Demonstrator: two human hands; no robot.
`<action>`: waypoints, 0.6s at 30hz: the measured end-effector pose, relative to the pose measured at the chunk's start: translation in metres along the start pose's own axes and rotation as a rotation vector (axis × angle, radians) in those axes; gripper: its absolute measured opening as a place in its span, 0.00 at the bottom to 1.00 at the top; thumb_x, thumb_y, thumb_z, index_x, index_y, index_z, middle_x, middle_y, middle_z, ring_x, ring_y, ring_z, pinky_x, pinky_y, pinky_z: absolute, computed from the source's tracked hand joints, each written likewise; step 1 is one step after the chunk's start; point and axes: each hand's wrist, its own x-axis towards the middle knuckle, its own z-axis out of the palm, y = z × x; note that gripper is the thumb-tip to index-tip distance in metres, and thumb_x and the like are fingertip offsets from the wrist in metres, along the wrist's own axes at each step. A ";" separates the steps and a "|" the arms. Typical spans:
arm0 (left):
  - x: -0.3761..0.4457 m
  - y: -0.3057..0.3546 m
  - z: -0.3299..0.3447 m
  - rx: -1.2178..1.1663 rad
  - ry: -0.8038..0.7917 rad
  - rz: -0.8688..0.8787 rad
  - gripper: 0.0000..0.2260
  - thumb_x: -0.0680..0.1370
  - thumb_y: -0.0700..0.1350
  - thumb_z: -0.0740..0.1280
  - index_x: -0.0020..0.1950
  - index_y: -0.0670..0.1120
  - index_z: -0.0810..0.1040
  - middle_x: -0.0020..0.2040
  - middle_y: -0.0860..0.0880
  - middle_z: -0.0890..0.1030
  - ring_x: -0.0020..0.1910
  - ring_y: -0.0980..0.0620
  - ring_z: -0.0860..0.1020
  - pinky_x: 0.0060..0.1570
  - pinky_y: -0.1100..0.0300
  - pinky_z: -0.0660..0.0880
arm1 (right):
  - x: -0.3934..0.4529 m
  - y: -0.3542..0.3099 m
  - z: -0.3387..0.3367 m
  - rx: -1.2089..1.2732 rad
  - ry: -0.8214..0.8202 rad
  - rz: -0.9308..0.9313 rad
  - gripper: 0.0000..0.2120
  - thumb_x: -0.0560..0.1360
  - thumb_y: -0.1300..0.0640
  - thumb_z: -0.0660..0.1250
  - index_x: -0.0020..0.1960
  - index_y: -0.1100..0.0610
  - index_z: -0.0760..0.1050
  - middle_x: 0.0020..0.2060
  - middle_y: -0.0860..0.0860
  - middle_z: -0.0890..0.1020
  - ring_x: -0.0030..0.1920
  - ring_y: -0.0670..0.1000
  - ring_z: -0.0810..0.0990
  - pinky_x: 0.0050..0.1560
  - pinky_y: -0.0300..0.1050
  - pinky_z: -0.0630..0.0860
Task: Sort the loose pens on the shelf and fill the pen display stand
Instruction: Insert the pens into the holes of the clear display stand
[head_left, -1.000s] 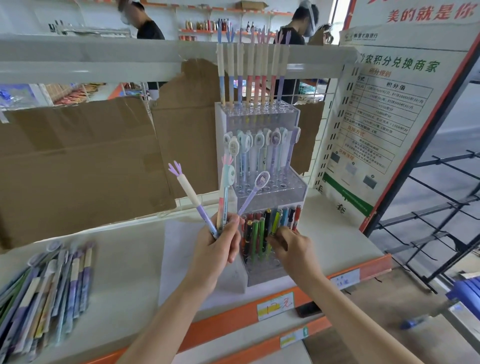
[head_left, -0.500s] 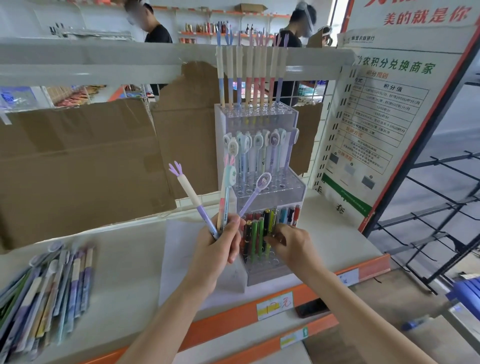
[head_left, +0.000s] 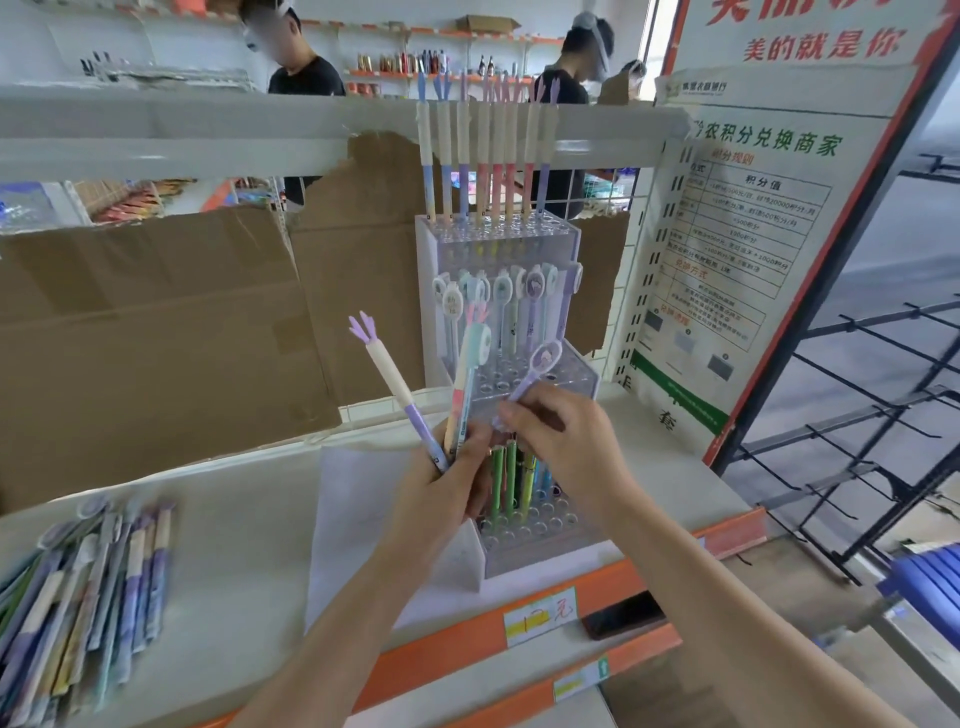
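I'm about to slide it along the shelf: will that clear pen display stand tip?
Perhaps. The pen display stand is tall and stepped, with long pens standing high in its top tier, so a push up there could rock it. Its clear plastic looks light and smooth; pushing low seems safer.

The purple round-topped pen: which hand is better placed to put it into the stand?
Right. The right hand already pinches the purple round-topped pen just beside the display stand; the left hand is busy gripping the other pens.

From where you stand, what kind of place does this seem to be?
Most likely a small shop. A tiered pen display stand sits on an orange-edged shelf that carries a handwritten price label, and more stocked shelves stand behind.
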 end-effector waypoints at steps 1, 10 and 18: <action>0.005 0.002 -0.001 0.008 0.056 0.019 0.16 0.80 0.45 0.62 0.33 0.52 0.77 0.25 0.47 0.67 0.18 0.56 0.63 0.18 0.68 0.60 | 0.007 -0.004 -0.001 0.044 0.013 0.011 0.08 0.77 0.56 0.65 0.39 0.55 0.75 0.28 0.44 0.79 0.29 0.41 0.76 0.34 0.36 0.72; 0.018 0.008 -0.030 -0.030 0.228 0.079 0.12 0.81 0.46 0.59 0.38 0.46 0.73 0.23 0.55 0.61 0.20 0.59 0.58 0.19 0.68 0.56 | 0.069 -0.020 -0.004 -0.046 0.101 -0.058 0.09 0.81 0.60 0.57 0.43 0.55 0.70 0.36 0.47 0.80 0.38 0.46 0.81 0.43 0.40 0.79; 0.012 0.012 -0.036 -0.033 0.218 0.086 0.13 0.81 0.47 0.57 0.42 0.43 0.73 0.27 0.50 0.58 0.22 0.57 0.56 0.20 0.69 0.55 | 0.089 -0.018 -0.004 -0.257 0.096 -0.127 0.14 0.82 0.60 0.52 0.38 0.50 0.64 0.36 0.51 0.76 0.32 0.44 0.72 0.29 0.27 0.67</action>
